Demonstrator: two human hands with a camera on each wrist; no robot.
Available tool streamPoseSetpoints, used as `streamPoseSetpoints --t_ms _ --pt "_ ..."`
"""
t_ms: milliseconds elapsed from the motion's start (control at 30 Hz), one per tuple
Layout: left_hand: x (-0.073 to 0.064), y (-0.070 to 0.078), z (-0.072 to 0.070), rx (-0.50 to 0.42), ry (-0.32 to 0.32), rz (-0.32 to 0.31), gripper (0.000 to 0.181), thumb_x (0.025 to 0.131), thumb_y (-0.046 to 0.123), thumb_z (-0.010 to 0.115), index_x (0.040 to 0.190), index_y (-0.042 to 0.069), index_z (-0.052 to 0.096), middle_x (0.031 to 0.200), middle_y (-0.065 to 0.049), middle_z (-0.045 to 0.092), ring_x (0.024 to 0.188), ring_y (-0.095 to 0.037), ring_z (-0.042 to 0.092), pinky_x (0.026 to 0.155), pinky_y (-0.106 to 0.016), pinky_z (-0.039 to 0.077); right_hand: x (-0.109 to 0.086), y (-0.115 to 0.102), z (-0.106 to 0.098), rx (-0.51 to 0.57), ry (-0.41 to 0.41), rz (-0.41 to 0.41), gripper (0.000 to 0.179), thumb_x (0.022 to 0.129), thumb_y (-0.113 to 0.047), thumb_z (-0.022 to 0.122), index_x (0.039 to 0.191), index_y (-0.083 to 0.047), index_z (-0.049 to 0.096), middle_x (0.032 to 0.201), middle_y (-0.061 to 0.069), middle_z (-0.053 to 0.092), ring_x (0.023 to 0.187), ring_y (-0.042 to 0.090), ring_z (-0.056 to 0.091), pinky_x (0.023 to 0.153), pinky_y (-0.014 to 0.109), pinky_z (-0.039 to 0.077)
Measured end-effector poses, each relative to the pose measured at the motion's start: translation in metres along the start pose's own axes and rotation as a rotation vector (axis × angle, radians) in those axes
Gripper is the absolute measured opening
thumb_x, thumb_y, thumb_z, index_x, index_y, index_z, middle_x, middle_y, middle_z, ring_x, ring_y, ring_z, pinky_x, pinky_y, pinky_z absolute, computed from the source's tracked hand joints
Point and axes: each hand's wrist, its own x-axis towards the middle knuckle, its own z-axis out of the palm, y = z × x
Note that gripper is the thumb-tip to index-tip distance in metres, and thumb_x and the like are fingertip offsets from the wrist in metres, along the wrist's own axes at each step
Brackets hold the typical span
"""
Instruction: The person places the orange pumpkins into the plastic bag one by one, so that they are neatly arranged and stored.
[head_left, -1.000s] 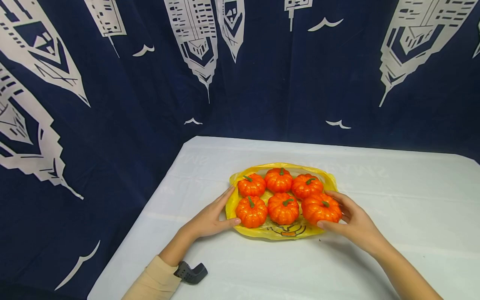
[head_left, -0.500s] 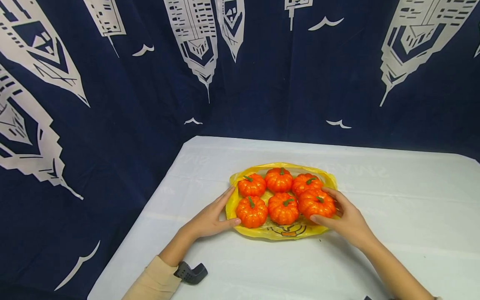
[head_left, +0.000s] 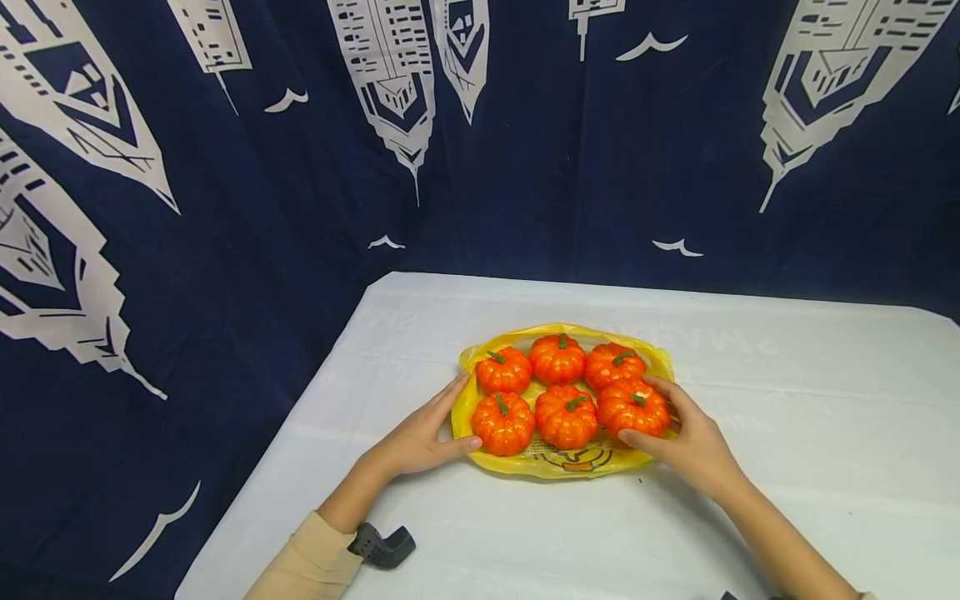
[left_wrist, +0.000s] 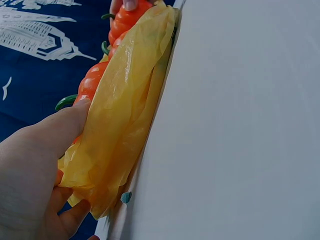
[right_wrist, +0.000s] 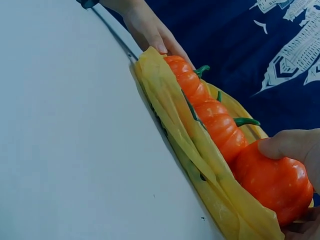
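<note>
Several small orange pumpkins with green stems, among them a front-left pumpkin (head_left: 503,424) and a front-middle pumpkin (head_left: 567,417), sit in two rows in a yellow plastic bag (head_left: 585,463) with its rim spread wide. My left hand (head_left: 420,433) lies against the bag's left end, fingers fairly straight along its side and thumb at the rim by the front-left pumpkin. At the right end, my right hand (head_left: 693,437) grips the front-right pumpkin (right_wrist: 272,182), thumb in front and fingers behind. That pumpkin's underside is hidden in the head view.
The bag stands on a white-covered table (head_left: 810,433). Behind and to the left hangs a dark blue cloth (head_left: 525,208) with white building prints. A dark wrist strap (head_left: 382,546) sits on the left forearm.
My right hand has moved slightly left with the front-right pumpkin, bringing it closer to its neighbours inside the bag's rim. Over the last half second little moves. The left hand stays put.
</note>
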Motion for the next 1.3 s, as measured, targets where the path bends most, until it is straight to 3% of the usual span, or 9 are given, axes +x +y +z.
streamPoseSetpoints --t_ms 500,1300 --pt "0.0002 0.0027 -0.0003 -0.004 -0.002 -0.008 0.093 0.089 0.049 0.067 0.158 0.016 0.013 0.162 -0.002 0.012 0.146 -0.025 0.017 0.114 -0.052 0.022 0.0005 0.0037 0.0059 -0.066 0.011 0.005 0.088 0.083 -0.039 0.078 0.147 0.001 0.032 0.142 0.03 0.041 0.128 0.049 0.039 0.102 0.064 0.034" --pt "0.0003 -0.0001 0.0 0.0 0.004 0.003 0.094 0.089 0.048 0.067 0.158 0.017 0.012 0.162 -0.002 0.012 0.146 -0.025 0.018 0.114 -0.051 0.023 0.0017 0.0026 0.0085 -0.226 -0.013 -0.038 0.089 0.08 -0.04 0.08 0.143 0.006 0.037 0.139 0.032 0.043 0.126 0.051 0.039 0.1 0.067 0.034"
